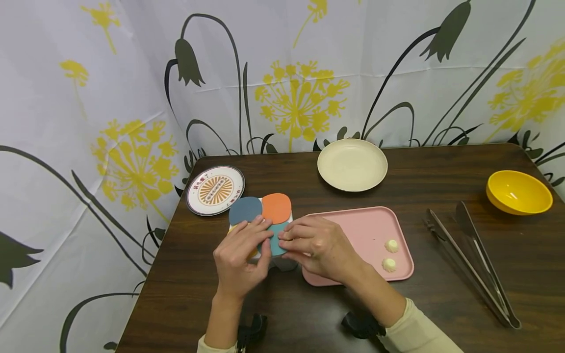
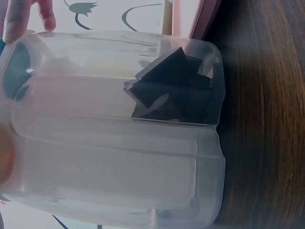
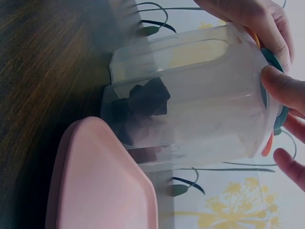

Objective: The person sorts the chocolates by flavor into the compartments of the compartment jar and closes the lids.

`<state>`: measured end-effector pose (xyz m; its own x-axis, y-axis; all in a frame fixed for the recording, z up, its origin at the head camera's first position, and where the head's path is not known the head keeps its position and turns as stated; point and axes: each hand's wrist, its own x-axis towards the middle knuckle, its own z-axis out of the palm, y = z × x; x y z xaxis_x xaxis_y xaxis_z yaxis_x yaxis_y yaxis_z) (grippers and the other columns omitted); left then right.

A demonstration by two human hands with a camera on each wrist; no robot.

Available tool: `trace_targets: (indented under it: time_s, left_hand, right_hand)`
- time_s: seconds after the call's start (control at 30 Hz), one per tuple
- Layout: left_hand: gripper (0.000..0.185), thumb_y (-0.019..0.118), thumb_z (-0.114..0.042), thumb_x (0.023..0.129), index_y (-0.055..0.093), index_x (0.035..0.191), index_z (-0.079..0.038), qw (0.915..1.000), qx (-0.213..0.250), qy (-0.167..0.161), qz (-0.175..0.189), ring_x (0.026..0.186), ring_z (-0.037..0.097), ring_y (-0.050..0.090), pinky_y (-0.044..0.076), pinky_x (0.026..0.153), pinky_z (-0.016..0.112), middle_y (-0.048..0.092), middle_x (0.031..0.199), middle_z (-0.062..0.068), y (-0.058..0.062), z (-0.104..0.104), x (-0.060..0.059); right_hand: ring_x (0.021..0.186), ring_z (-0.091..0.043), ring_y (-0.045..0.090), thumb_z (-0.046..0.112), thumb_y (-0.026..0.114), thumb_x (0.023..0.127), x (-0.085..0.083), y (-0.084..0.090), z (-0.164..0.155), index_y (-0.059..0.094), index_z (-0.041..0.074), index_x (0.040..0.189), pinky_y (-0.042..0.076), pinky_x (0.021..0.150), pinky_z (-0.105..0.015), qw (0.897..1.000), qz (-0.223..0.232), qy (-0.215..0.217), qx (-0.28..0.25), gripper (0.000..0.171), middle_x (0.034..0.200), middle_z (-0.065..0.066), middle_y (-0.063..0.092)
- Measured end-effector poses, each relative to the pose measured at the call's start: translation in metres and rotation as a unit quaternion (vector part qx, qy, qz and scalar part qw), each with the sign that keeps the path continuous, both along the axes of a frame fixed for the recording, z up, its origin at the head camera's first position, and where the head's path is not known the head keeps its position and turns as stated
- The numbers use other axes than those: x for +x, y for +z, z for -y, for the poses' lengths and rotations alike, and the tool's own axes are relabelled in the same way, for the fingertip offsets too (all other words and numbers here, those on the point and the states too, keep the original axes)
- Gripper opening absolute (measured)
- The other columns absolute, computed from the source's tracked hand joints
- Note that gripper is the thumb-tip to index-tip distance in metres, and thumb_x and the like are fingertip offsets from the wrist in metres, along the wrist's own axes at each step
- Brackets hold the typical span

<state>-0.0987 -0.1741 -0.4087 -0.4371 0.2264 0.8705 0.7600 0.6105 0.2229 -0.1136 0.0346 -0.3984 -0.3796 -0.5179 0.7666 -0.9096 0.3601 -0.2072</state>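
A clear plastic storage container [image 3: 205,100] with separate compartments stands upright on the table. Its top carries blue-grey [image 1: 245,211], orange [image 1: 276,208] and teal lids [image 1: 276,240], plus a yellow one mostly covered by my left hand [image 1: 240,260]. That hand rests on the top with its fingers extended toward the teal lid. From the other side, my right hand [image 1: 324,247] pinches the teal lid's edge, with the thumb at the rim in the right wrist view. Dark angular chunks [image 2: 176,90] lie at the bottom of one compartment.
Right of the container is a pink tray [image 1: 362,230] with two small cream-coloured pieces [image 1: 390,255]. A patterned plate [image 1: 215,190] and a cream plate [image 1: 352,164] lie behind. Metal tongs [image 1: 481,269] and a yellow bowl [image 1: 519,192] are at the right.
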Motion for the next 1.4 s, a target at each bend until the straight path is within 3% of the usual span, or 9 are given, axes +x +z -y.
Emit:
trace_targets:
  time_s: [0.3, 0.6, 0.73, 0.93, 1.1, 1.27, 1.4]
  left_hand:
    - [0.022, 0.058, -0.016, 0.089, 0.077, 0.091, -0.006, 0.9991, -0.025, 0.028, -0.02, 0.098, 0.027, 0.071, 0.054, 0.084, 0.049, 0.074, 0.102, 0.008, -0.001, -0.001, 0.002]
    - [0.03, 0.058, -0.022, 0.084, 0.079, 0.098, -0.005, 0.9959, -0.049, 0.063, -0.042, 0.096, 0.029, 0.071, 0.053, 0.082, 0.054, 0.073, 0.105, 0.008, 0.002, -0.001, 0.015]
    - [0.037, 0.059, -0.026, 0.079, 0.077, 0.103, -0.004, 0.9975, -0.057, 0.037, -0.019, 0.101, 0.032, 0.069, 0.049, 0.089, 0.059, 0.072, 0.11, 0.01, 0.004, 0.005, 0.021]
    - [0.048, 0.056, -0.021, 0.074, 0.072, 0.115, -0.003, 0.9939, -0.094, -0.031, 0.048, 0.114, 0.036, 0.062, 0.041, 0.105, 0.049, 0.067, 0.123, 0.013, 0.012, 0.018, 0.03]
    - [0.049, 0.06, -0.023, 0.074, 0.071, 0.119, -0.005, 0.9894, -0.114, -0.046, 0.078, 0.118, 0.035, 0.06, 0.039, 0.106, 0.052, 0.065, 0.126, 0.011, 0.019, 0.025, 0.033]
    - [0.041, 0.066, -0.031, 0.086, 0.072, 0.117, -0.005, 0.9889, -0.097, -0.062, 0.094, 0.119, 0.035, 0.059, 0.036, 0.106, 0.056, 0.065, 0.126, 0.011, 0.019, 0.027, 0.033]
    - [0.043, 0.07, -0.038, 0.09, 0.073, 0.114, -0.003, 0.992, -0.08, -0.06, 0.077, 0.115, 0.035, 0.062, 0.039, 0.105, 0.052, 0.067, 0.123, 0.013, 0.017, 0.022, 0.031]
  right_hand:
    - [0.106, -0.012, 0.065, 0.019, 0.086, 0.075, 0.003, 0.0, -0.001, 0.079, 0.013, 0.101, 0.049, 0.095, -0.027, 1.0, -0.002, -0.013, 0.008, 0.027, 0.103, 0.003, 0.073]
    - [0.111, -0.012, 0.064, 0.017, 0.083, 0.079, 0.001, 0.004, -0.008, 0.077, 0.013, 0.109, 0.05, 0.095, -0.031, 0.998, -0.004, -0.042, 0.047, 0.031, 0.115, 0.002, 0.071]
    - [0.11, -0.011, 0.065, 0.014, 0.08, 0.082, -0.003, 0.005, -0.011, 0.076, 0.012, 0.112, 0.051, 0.093, -0.03, 0.996, 0.002, -0.055, 0.064, 0.03, 0.12, 0.002, 0.069]
    - [0.119, -0.016, 0.06, 0.014, 0.074, 0.088, -0.008, 0.003, -0.013, 0.071, 0.012, 0.122, 0.051, 0.092, -0.035, 0.991, 0.005, -0.085, 0.104, 0.035, 0.13, 0.001, 0.063]
    - [0.128, -0.02, 0.053, 0.019, 0.071, 0.091, -0.008, 0.003, -0.014, 0.065, 0.012, 0.131, 0.045, 0.101, -0.038, 0.986, 0.025, -0.097, 0.131, 0.041, 0.138, -0.002, 0.058]
    - [0.133, -0.025, 0.048, 0.021, 0.073, 0.089, -0.004, 0.004, -0.014, 0.062, 0.009, 0.134, 0.041, 0.105, -0.043, 0.987, 0.04, -0.073, 0.136, 0.048, 0.142, -0.006, 0.054]
    - [0.128, -0.025, 0.052, 0.02, 0.075, 0.087, 0.002, 0.006, -0.011, 0.066, 0.009, 0.127, 0.042, 0.104, -0.042, 0.992, 0.019, -0.03, 0.121, 0.043, 0.135, -0.006, 0.06]
